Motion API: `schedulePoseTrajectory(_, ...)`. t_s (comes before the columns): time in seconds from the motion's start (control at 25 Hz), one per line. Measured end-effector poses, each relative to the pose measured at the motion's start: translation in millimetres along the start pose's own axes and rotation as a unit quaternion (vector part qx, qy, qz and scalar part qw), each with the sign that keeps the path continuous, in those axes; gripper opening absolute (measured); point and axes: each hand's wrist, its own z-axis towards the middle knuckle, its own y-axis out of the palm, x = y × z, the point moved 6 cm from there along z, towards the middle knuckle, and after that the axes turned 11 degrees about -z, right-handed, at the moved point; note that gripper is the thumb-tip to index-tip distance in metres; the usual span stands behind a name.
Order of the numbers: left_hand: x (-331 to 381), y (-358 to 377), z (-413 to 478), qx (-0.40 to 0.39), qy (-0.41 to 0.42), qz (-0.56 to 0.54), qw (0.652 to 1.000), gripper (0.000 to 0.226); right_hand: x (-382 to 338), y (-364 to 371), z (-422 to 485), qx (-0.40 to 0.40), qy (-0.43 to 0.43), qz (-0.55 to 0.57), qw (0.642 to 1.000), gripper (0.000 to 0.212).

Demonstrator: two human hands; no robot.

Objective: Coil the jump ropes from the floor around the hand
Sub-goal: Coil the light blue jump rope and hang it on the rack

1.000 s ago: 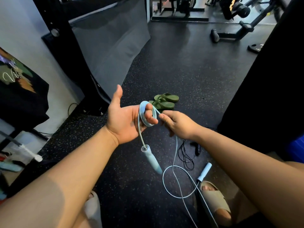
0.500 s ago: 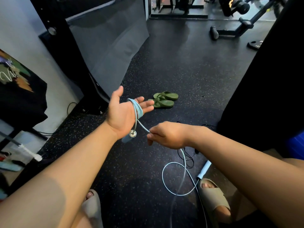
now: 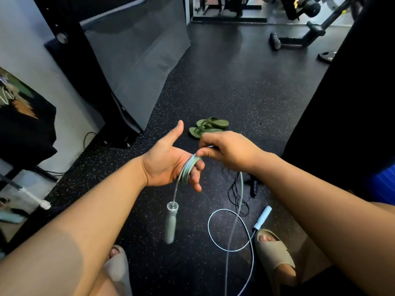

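Coiling partly done: several turns of blue jump rope (image 3: 188,170) circle the open left hand (image 3: 168,165); right hand (image 3: 226,151) pinches the strand; slack and far handle (image 3: 262,217) remain on the floor (image 3: 245,92).

No readable text, label, brand or number anywhere in frame. Dark cloth (image 3: 23,124) at left edge carries a coloured graphic with pale scrawled strokes, possibly lettering, too cut off and blurred to read. Yellow marks on gym machine (image 3: 299,5), upper right: illegible.
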Motion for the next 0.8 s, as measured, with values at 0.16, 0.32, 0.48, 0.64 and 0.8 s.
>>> schedulePoseTrajectory(0.16,7,0,-4,-0.034,0.051,-0.064,0.996,0.104,14,10,-3,0.015,0.045,0.084,0.995,0.025)
schedulePoseTrajectory(0.32,19,-7,-10,-0.017,0.132,-0.136,0.982,0.094,22,30,-5,-0.009,0.11,0.116,0.987,0.027)
schedulePoseTrajectory(0.48,34,-19,-17,0.031,0.271,-0.299,0.915,0.074,20,50,-10,-0.079,0.144,0.126,0.978,0.024)
schedulePoseTrajectory(0.64,41,-37,-25,0.11,0.355,-0.319,0.872,0.072,4,55,-13,-0.142,0.119,0.082,0.979,0.025)
schedulePoseTrajectory(0.8,36,-48,-13,0.236,0.339,-0.204,0.888,0.102,-18,43,-5,-0.15,0.056,-0.037,0.986,0.028)
